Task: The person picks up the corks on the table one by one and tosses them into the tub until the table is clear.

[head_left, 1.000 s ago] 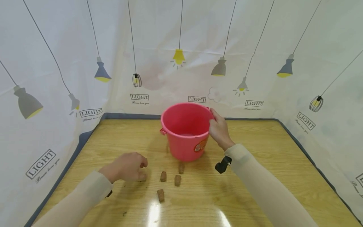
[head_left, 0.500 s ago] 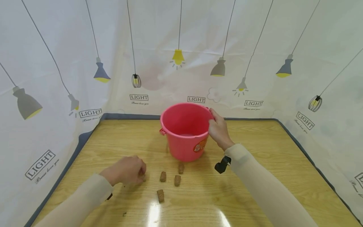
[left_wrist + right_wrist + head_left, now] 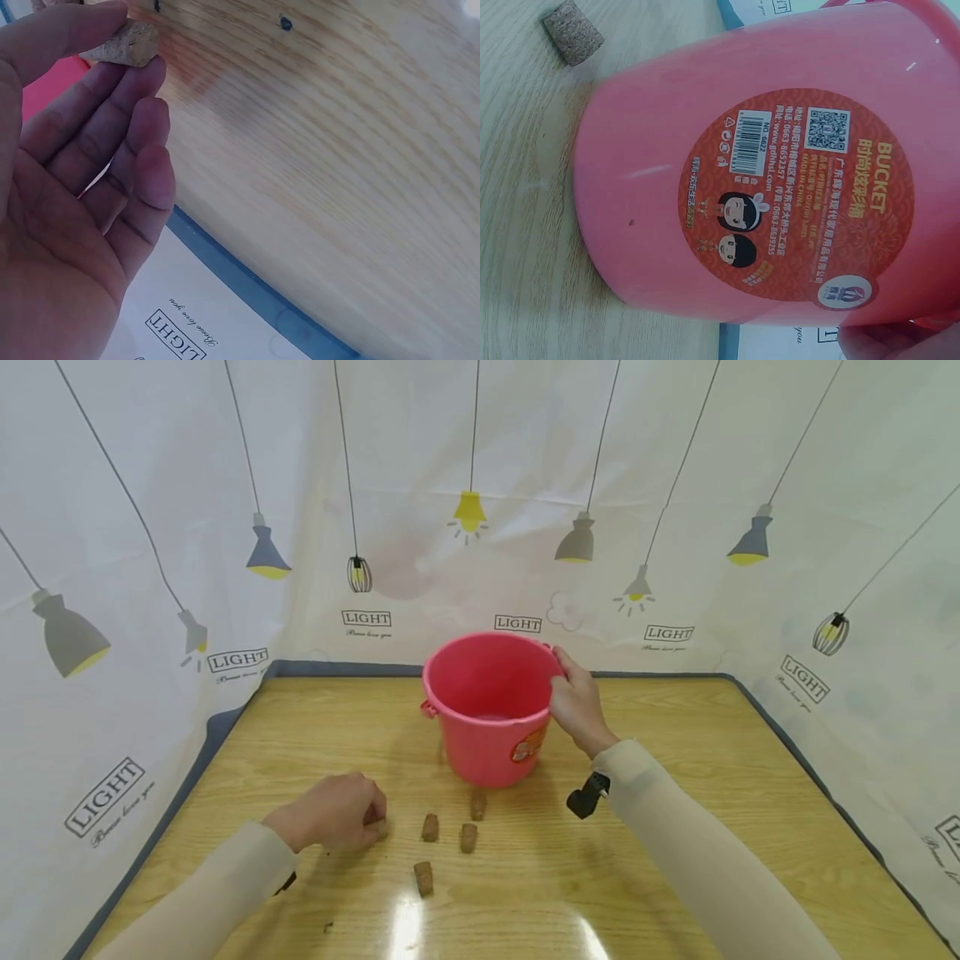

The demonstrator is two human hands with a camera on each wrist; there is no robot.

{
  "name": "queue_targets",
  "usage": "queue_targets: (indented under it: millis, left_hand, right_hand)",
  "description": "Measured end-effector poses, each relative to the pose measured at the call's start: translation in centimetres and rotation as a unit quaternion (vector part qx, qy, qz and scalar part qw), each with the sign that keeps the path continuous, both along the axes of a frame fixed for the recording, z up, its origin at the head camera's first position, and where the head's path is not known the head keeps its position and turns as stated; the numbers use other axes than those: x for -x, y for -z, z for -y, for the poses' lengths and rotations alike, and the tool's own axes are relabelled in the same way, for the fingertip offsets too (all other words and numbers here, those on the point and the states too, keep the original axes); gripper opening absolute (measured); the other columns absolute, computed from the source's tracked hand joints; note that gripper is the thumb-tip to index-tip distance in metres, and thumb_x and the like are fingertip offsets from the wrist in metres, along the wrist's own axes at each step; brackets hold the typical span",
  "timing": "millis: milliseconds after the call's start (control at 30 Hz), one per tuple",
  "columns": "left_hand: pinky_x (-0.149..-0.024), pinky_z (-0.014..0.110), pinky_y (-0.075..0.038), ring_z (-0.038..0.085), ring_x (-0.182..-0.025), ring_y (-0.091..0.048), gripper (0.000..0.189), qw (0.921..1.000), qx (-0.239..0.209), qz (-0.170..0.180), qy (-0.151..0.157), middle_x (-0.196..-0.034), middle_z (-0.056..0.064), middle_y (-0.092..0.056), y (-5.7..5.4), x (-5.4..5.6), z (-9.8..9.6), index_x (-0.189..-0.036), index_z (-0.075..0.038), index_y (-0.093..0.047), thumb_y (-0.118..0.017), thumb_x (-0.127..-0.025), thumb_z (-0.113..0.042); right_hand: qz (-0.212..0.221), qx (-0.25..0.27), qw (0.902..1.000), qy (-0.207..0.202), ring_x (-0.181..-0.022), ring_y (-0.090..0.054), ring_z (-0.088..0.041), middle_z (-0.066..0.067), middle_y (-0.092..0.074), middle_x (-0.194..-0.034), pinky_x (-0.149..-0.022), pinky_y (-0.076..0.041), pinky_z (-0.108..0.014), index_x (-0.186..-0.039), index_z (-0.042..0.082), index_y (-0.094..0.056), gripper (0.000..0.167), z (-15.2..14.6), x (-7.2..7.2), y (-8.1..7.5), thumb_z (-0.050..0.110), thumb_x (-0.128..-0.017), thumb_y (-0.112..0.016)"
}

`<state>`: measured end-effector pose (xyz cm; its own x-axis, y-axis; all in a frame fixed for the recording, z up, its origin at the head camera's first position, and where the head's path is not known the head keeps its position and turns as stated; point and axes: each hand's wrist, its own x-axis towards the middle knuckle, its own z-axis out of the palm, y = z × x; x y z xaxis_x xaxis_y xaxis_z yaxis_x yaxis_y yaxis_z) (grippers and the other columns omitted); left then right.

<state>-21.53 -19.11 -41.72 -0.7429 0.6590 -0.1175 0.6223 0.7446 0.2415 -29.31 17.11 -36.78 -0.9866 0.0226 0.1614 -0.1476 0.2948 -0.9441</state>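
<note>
Thumb and fingertips of my left hand [image 3: 337, 814] pinch a cork stopper [image 3: 131, 43], low over the table's left half. The ring and little fingers curl loosely below it in the left wrist view. My right hand [image 3: 579, 700] grips the right side of the rim of a pink plastic bucket [image 3: 483, 752], its mouth facing up and towards me. Several more cork stoppers lie in front of the bucket: one cork near its base [image 3: 477, 804], another to the left [image 3: 430, 827], and the closest cork [image 3: 423, 878] towards me.
The wooden table [image 3: 675, 777] has a dark blue border along the foot of the white printed curtain [image 3: 420, 527], which surrounds it on three sides. Small dark specks [image 3: 327, 927] lie at the front left. A red label [image 3: 795, 195] faces the right wrist camera.
My left thumb and fingers, apart one second ago, have come together on a cork stopper. The right hand and bucket have stayed in place.
</note>
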Motion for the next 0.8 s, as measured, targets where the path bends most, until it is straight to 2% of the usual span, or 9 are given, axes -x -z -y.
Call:
queue_targets:
  millis: [167,300,533,700,733,800]
  left_hand:
    - [-0.056,0.027,-0.047,0.0,-0.059,-0.05,0.011,0.9995,-0.024,-0.019,0.007,-0.069,-0.016,-0.058,-0.1,0.3,-0.1,-0.08,-0.023,-0.073,-0.076,-0.089,-0.017]
    - [-0.057,0.025,-0.047,-0.001,-0.061,-0.05,0.007,0.9976,-0.044,-0.05,0.016,-0.074,-0.017,-0.061,-0.3,0.6,-0.4,-0.085,-0.023,-0.073,-0.076,-0.087,-0.017]
    - [-0.059,0.022,-0.047,0.001,-0.065,-0.053,0.019,0.9886,-0.093,-0.112,0.04,-0.074,-0.018,-0.059,-1.0,1.0,-1.1,-0.078,-0.025,-0.065,-0.08,-0.088,-0.019]
    - [-0.06,0.021,-0.049,0.004,-0.068,-0.058,0.008,0.9833,-0.11,-0.138,0.043,-0.078,-0.014,-0.064,-1.8,1.2,-1.5,-0.088,-0.019,-0.074,-0.081,-0.087,-0.018]
    - [-0.06,0.021,-0.049,0.005,-0.068,-0.059,0.008,0.9823,-0.113,-0.143,0.043,-0.079,-0.013,-0.066,-2.0,1.3,-1.6,-0.091,-0.018,-0.075,-0.081,-0.087,-0.019]
    - [-0.06,0.021,-0.05,0.005,-0.069,-0.059,0.01,0.98,-0.119,-0.153,0.044,-0.082,-0.012,-0.068,-2.5,1.3,-1.8,-0.095,-0.016,-0.076,-0.082,-0.087,-0.019]
  right_hand:
    - [0.002,0.0,1.0,0.002,-0.135,-0.043,-0.028,-0.003,-0.026,-0.168,-0.108,-0.043,-0.04,-0.163,0.01,-0.023,0.057,0.1,0.0,-0.1,0.012,-0.107,-0.033]
    - [0.003,-0.002,1.0,0.002,-0.14,-0.042,-0.026,-0.003,-0.026,-0.168,-0.11,-0.043,-0.041,-0.163,0.01,-0.023,0.057,0.1,0.1,0.0,0.012,-0.107,-0.033]
    - [0.001,-0.003,1.0,0.002,-0.148,-0.035,-0.022,-0.003,-0.026,-0.168,-0.115,-0.039,-0.041,-0.163,0.01,-0.023,0.057,0.1,0.0,0.0,0.012,-0.107,-0.032]
    - [0.001,-0.004,1.0,0.004,-0.149,-0.033,-0.021,-0.004,-0.026,-0.168,-0.114,-0.04,-0.039,-0.163,0.01,-0.023,0.057,0.0,0.0,0.0,0.012,-0.107,-0.033]
    - [0.002,-0.004,1.0,0.004,-0.147,-0.037,-0.022,-0.004,-0.027,-0.168,-0.109,-0.045,-0.037,-0.163,0.01,-0.023,0.057,0.0,0.0,0.0,0.012,-0.107,-0.033]
    - [0.004,-0.005,1.0,0.005,-0.132,-0.051,-0.025,-0.003,-0.027,-0.167,-0.094,-0.052,-0.028,-0.163,0.01,-0.024,0.057,0.0,-0.1,0.0,0.013,-0.107,-0.033]
